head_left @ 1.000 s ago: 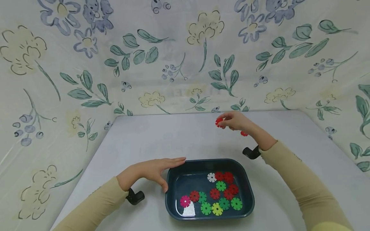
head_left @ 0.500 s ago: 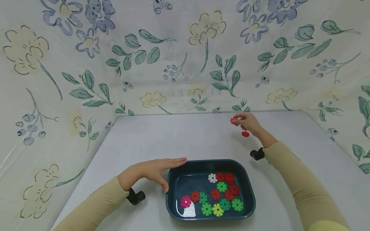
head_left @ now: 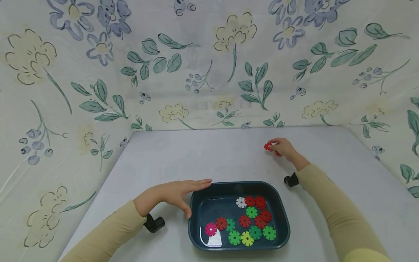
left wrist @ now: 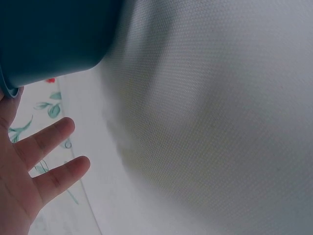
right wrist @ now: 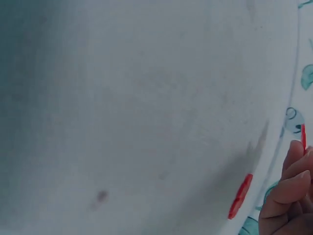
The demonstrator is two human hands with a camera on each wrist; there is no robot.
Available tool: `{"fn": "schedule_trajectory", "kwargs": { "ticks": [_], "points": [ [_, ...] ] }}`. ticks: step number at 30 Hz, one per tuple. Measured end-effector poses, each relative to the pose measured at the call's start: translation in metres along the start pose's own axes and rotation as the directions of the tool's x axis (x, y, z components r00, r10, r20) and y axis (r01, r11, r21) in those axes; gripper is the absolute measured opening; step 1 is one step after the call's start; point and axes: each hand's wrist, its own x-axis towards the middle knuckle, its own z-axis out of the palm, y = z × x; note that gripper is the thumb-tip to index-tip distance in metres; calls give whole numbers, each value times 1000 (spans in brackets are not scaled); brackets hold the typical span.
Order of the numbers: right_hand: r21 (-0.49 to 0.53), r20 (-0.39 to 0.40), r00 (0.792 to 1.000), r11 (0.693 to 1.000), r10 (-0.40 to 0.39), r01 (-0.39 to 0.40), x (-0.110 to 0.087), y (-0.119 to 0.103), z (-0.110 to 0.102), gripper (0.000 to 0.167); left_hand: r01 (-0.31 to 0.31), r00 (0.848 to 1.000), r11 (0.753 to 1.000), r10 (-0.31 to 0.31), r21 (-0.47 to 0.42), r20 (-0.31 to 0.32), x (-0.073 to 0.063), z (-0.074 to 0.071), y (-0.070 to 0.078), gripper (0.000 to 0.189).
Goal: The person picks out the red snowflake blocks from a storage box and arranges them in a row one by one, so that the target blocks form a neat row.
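Observation:
My right hand [head_left: 282, 148] pinches a red notched plastic disc [head_left: 267, 146] over the far right of the white table; the right wrist view shows that disc edge-on, above the fingertips. A second red notched disc [right wrist: 240, 197] lies on the table just under this hand, mostly covered by it in the head view. My left hand [head_left: 173, 194] rests at the left end of a dark blue tray [head_left: 200, 244], fingers straight along its back left corner and thumb against its side. Inside the tray lie several notched discs, such as a white one [head_left: 241, 202] and a yellow one [head_left: 247, 238].
The white table [head_left: 170, 156] runs back to a hanging cloth [head_left: 203, 98] printed with flowers and leaves, which also stands at both sides. A black wrist camera [head_left: 154, 223] sits under the left wrist, another [head_left: 291, 180] under the right.
My right hand, pinching the red disc, has moved right and then down toward the table, over the other red disc. The left hand and the tray have stayed in place.

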Motion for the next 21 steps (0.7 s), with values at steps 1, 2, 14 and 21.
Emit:
{"fn": "schedule_trajectory", "kwargs": {
  "ticks": [1,2,14,21],
  "points": [
    [-6,8,1000,1000,6,-5,0,1,1,37,-4,1000,1000,4,1,0,0,0,0,104],
    [-16,17,1000,1000,9,-9,0,2,1,37,-5,1000,1000,5,3,-1,0,0,0,104],
    [-176,36,999,984,16,-9,-3,4,7,39,-9,1000,1000,9,14,0,-1,-1,2,103],
    [-284,34,999,959,10,0,-5,-1,9,37,-13,1000,999,13,30,4,0,-2,2,103]
  ]
}}
